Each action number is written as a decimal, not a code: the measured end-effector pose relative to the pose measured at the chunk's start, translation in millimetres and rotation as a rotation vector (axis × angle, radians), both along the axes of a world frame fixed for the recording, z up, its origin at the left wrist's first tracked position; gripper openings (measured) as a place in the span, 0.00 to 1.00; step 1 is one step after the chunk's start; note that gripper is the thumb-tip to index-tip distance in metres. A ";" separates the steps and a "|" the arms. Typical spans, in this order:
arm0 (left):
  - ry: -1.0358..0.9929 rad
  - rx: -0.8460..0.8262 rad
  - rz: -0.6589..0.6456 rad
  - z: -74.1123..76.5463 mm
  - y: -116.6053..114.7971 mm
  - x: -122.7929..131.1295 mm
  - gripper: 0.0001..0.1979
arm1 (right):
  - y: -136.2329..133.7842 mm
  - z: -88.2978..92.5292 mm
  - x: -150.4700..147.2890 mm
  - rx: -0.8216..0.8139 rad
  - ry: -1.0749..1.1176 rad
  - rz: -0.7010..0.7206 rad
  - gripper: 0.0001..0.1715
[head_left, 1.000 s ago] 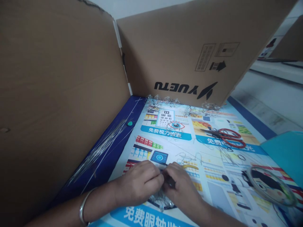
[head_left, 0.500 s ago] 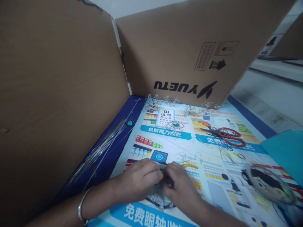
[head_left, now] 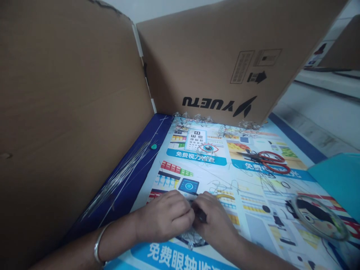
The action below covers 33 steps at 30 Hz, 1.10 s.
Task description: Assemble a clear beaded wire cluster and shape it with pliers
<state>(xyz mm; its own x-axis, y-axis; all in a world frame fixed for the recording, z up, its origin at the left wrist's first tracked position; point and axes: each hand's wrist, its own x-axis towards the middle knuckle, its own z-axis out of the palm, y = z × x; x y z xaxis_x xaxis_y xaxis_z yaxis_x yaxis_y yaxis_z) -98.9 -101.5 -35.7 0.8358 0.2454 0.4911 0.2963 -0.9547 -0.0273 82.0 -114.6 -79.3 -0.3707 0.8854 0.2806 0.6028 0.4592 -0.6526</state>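
My left hand (head_left: 165, 215), with a silver bangle (head_left: 99, 243) on its wrist, is closed, its fingers curled against my right hand's fingertips. Bent in a pinch, my right hand (head_left: 212, 217) has a small dark thing between thumb and forefinger, too hidden to name. Below the fingers lies a clear beaded piece with a dark edge (head_left: 191, 238), mostly covered by both hands. A curved yellow handle (head_left: 225, 197) shows just beyond my right hand. Several thin loose wires (head_left: 222, 186) lie farther ahead of it on the printed sheet (head_left: 208, 174).
Red-handled scissors (head_left: 271, 159) lie at the right. A round clear dish (head_left: 344, 234) stands nearer. Straight silver wires (head_left: 120, 176) lie at the left beside a green lump (head_left: 153, 146). Clear beaded pieces (head_left: 198, 117) line the back cardboard wall (head_left: 197, 63); another cardboard wall (head_left: 70, 112) rises left.
My hands stay together in nearly the same place, with my left fingers shifted very slightly. The whole view has moved a little; nothing else visibly differs.
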 end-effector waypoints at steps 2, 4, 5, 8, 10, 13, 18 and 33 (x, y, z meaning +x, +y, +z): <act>0.024 0.003 -0.024 2.1 0.0 0.3 0.07 | -0.2 -0.3 0.2 -0.014 0.009 -0.006 0.09; 0.053 -0.003 -0.031 4.0 0.0 0.5 0.07 | -0.4 -0.2 0.3 -0.024 0.015 -0.010 0.09; 0.067 -0.012 -0.031 4.8 0.0 0.5 0.08 | -0.4 0.1 0.3 -0.022 0.017 -0.011 0.09; 0.094 -0.071 -0.016 5.8 0.8 -0.1 0.10 | -0.4 1.8 0.1 -0.011 0.016 -0.011 0.09; 0.098 -0.134 -0.010 5.2 1.9 -1.0 0.11 | -0.5 3.1 -0.2 -0.015 0.011 -0.011 0.09; 0.070 -0.238 0.013 3.2 3.6 -2.1 0.10 | -0.8 3.7 -0.7 -0.018 0.003 -0.021 0.09; 0.024 -0.342 0.087 2.5 3.6 -1.3 0.08 | -0.6 2.5 -1.4 -0.007 -0.015 -0.033 0.09; -0.015 -0.307 0.070 2.4 4.0 1.0 0.08 | -3.6 5.3 -1.0 -0.007 -0.041 -0.029 0.08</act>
